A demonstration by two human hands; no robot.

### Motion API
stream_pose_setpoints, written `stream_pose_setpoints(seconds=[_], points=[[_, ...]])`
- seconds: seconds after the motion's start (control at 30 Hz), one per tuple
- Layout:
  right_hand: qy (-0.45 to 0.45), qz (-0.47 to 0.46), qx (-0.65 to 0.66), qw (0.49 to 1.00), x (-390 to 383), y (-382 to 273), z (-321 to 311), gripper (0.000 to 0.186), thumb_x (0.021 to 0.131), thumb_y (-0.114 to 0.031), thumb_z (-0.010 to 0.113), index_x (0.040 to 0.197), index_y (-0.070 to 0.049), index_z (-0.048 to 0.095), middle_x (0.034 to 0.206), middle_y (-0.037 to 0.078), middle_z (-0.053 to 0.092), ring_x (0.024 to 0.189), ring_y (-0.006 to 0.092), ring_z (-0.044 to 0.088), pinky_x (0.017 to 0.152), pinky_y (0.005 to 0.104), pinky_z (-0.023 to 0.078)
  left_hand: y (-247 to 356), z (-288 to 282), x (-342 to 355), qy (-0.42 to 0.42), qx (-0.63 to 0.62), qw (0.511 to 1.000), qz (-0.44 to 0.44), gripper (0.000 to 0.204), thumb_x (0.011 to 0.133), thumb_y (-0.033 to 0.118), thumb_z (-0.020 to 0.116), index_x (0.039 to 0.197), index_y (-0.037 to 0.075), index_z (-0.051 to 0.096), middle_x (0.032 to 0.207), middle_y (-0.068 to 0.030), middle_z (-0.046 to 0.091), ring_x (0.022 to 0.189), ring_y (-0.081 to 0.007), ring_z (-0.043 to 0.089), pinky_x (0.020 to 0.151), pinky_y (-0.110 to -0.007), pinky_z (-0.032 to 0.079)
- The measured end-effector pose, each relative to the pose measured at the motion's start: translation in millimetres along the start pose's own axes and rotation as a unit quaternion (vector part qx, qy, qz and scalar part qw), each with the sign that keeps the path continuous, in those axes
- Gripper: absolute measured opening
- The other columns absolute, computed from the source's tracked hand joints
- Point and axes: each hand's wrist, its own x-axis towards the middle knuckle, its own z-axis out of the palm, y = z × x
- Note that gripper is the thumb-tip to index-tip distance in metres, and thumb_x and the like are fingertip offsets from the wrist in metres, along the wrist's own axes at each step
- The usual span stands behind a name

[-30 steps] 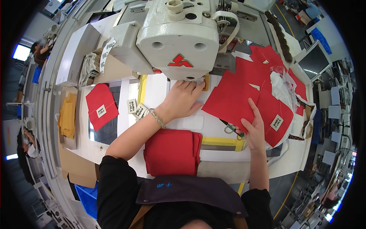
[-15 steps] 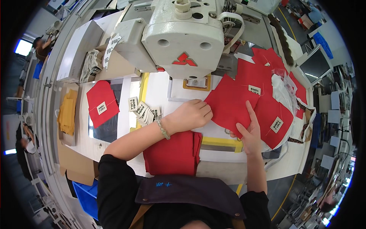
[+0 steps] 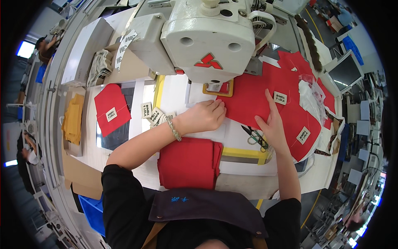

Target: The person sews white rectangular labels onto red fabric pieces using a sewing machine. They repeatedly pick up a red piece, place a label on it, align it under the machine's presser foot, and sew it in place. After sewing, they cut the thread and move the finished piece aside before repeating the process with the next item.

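My left hand (image 3: 202,117) is closed, its fingertips pinching the left corner of a red fabric piece (image 3: 242,99). That piece reaches the tan frame clamp (image 3: 219,89) under the white sewing machine head (image 3: 209,41); a bit of red shows inside the clamp. My right hand (image 3: 273,126) lies over the piece's right part, with index finger stretched out and thumb apart; its other fingers are partly hidden. Thread snips (image 3: 258,139) with dark handles lie just left of my right wrist. Below my left hand rests a stack of folded red fabric (image 3: 186,164).
Loose cream labels (image 3: 147,110) lie left of my left hand. Red pieces with sewn labels (image 3: 304,135) heap at the right beside clear plastic. Another labelled red piece (image 3: 112,110) sits at the left, near a tray of yellow pieces (image 3: 73,120) and a cardboard box (image 3: 128,66).
Both hands have moved the red piece away from me and left, to the clamp. My right hand has flattened over it. The snips, formerly mostly covered, now show.
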Motion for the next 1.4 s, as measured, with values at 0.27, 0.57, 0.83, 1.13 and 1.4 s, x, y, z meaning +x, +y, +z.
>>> stream_pose_setpoints(seconds=[0.27,0.57,0.83,1.13,1.4], points=[[-0.057,-0.096,-0.176,0.978,-7,-15,23,0.064,0.085,0.003,0.062,0.145,-0.009,0.043,0.155,0.017,0.032,0.127,0.0312,0.053,0.106,0.0365,0.042,-8,-2,-24,-0.06,0.057,0.992,-0.092,0.026,0.075,0.007,0.062,0.099,-0.003,0.066,0.105,-0.0155,0.067,0.097,-0.0239,0.07,0.081,-0.032,0.059],[-0.046,-0.244,-0.337,0.908,22,14,38,0.036,0.085,-0.007,0.067,0.121,-0.004,0.062,0.138,0.015,0.052,0.116,0.0371,0.056,0.106,0.0445,0.044,-24,-5,-38,-0.027,0.019,0.979,-0.202,0.028,0.077,0.008,0.066,0.103,-0.001,0.066,0.113,-0.0133,0.066,0.098,-0.0255,0.067,0.086,-0.034,0.056],[-0.045,-0.258,-0.33,0.907,30,17,39,0.039,0.082,-0.008,0.069,0.12,-0.003,0.062,0.136,0.017,0.052,0.118,0.0357,0.055,0.108,0.0479,0.041,-22,-32,-55,-0.018,-0.151,0.921,-0.358,0.029,0.077,0.015,0.075,0.104,0.006,0.068,0.12,-0.0102,0.064,0.107,-0.0274,0.061,0.093,-0.04,0.048],[-0.045,-0.238,-0.308,0.92,30,19,39,0.04,0.081,-0.007,0.069,0.12,-0.003,0.063,0.137,0.015,0.052,0.124,0.0348,0.052,0.11,0.0499,0.037,-15,-32,-57,-0.016,-0.166,0.915,-0.368,0.02,0.08,0.015,0.073,0.098,0.007,0.068,0.121,-0.0079,0.063,0.109,-0.0246,0.059,0.094,-0.04,0.044],[-0.051,-0.23,-0.303,0.923,30,18,39,0.039,0.081,-0.006,0.068,0.12,-0.003,0.063,0.137,0.014,0.052,0.125,0.0337,0.051,0.112,0.0509,0.035,-13,-30,-58,-0.02,-0.129,0.928,-0.349,0.017,0.08,0.016,0.072,0.094,0.008,0.068,0.12,-0.0068,0.063,0.105,-0.0219,0.06,0.093,-0.039,0.044]])
